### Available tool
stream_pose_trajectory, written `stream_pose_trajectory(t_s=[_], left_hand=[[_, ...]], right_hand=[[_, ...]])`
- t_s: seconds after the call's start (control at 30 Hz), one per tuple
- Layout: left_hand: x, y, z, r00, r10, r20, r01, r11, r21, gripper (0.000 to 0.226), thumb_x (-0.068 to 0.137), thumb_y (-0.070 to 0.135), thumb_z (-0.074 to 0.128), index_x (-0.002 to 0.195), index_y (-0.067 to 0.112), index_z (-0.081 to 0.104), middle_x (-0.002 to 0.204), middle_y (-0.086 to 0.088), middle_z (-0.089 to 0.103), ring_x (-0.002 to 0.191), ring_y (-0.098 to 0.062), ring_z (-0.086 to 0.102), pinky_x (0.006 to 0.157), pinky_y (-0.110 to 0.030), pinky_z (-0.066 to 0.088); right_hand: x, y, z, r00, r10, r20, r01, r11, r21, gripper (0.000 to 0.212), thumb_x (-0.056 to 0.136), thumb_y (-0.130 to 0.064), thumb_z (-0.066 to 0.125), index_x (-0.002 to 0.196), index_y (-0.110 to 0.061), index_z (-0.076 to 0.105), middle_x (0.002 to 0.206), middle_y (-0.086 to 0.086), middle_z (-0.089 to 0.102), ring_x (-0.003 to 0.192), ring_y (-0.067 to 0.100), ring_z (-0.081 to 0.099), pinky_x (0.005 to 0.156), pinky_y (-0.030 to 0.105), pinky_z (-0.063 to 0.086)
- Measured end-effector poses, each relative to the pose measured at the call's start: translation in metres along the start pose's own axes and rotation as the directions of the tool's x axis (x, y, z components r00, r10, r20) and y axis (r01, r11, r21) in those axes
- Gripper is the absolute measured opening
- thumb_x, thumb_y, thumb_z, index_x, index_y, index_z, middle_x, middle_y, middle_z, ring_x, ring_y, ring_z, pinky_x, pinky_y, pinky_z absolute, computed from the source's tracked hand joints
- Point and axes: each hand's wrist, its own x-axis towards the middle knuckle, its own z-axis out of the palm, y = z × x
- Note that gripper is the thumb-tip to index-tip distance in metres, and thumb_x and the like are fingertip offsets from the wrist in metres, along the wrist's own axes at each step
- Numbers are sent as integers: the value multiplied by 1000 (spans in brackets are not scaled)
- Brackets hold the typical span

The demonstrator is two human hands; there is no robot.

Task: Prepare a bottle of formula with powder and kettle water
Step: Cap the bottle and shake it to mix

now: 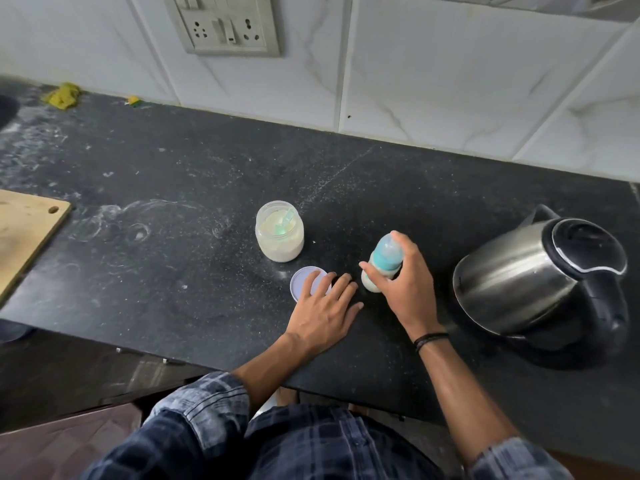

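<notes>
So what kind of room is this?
Most likely a home kitchen. There's a dark stone counter, a tiled wall with a socket, an electric kettle and a wooden chopping board.

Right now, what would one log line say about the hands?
left hand: rests on lid | right hand: grips bottle | jar: open, scoop inside | kettle: lid shut

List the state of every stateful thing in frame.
powder jar: open, lid off, scoop inside.
jar lid: flat on counter, under left fingertips.
bottle: teat on, whitish contents, gripped.
kettle: lid shut, on counter.
left hand: open, fingers straight over jar lid.
right hand: curled round bottle.
wall sockets: nothing plugged in.
</notes>
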Motion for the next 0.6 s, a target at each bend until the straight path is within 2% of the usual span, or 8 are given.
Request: stream_pose_trajectory(t_s=[0.07, 0.13, 0.27, 0.33, 0.47, 0.53, 0.6], left_hand=[[0, 0, 0, 1000, 0, 3, 0, 1000, -6, 44, 105, 50, 45, 129, 18, 64, 139, -2, 61, 126, -28, 57, 111, -55, 40], [0, 0, 0, 1000, 1, 1, -1, 1000, -7, 44, 105, 50, 46, 130, 18, 63, 139, -2, 61, 126, -28, 57, 111, -55, 40], [0, 0, -1, 1000, 2, -4, -2, 1000, -2, 46, 104, 50, 46, 134, 18, 61, 139, -2, 61, 125, -28, 57, 110, -55, 41], [1, 0, -1, 1000, 0, -2, 0, 1000, -4, 45, 104, 50, 46, 133, 19, 61, 139, -1, 61, 125, -27, 57, 111, -54, 41], [0, 0, -2, 1000, 2, 7, -2, 1000, -4, 44, 104, 51, 48, 131, 20, 62, 138, -1, 61, 125, -27, 57, 111, -54, 41], [0, 0, -2, 1000, 1, 17, -1, 1000, -7, 43, 104, 51, 48, 130, 21, 63, 139, 0, 61, 126, -27, 57, 111, -54, 41], [1, 0, -2, 1000, 0, 19, 1, 1000, -5, 43, 104, 51, 47, 130, 21, 64, 139, -1, 61, 126, -27, 57, 112, -54, 40]], right_hand=[[-4, 2, 3, 999, -47, 20, 47, 999, -21, 80, 79, -34, 88, 140, -20, 39, 117, 12, 61, 103, 26, 62, 82, 41, 58], [-7, 4, 4, 998, -60, 33, 61, 998, -23, 80, 78, -35, 88, 140, -20, 40, 117, 11, 61, 103, 24, 61, 82, 38, 58], [-18, 7, 6, 998, 28, 58, -27, 1000, -14, 94, 74, -37, 91, 147, -24, 33, 131, 11, 60, 116, 18, 56, 91, 30, 51], [-23, 7, 8, 998, 52, 42, -51, 998, -36, 101, 74, -32, 93, 152, -22, 30, 135, 15, 60, 120, 17, 54, 87, 35, 54], [-21, 8, 10, 998, 36, 41, -33, 997, -63, 100, 76, -29, 92, 152, -22, 29, 131, 17, 62, 115, 28, 63, 81, 46, 61], [-17, 4, 6, 998, 53, 41, -52, 998, -28, 100, 75, -29, 92, 151, -26, 27, 137, 17, 61, 119, 31, 64, 87, 46, 60], [-9, -3, -3, 994, 108, -20, -107, 993, 43, 101, 73, -29, 93, 149, -29, 26, 143, 15, 58, 124, 29, 63, 97, 37, 55]])
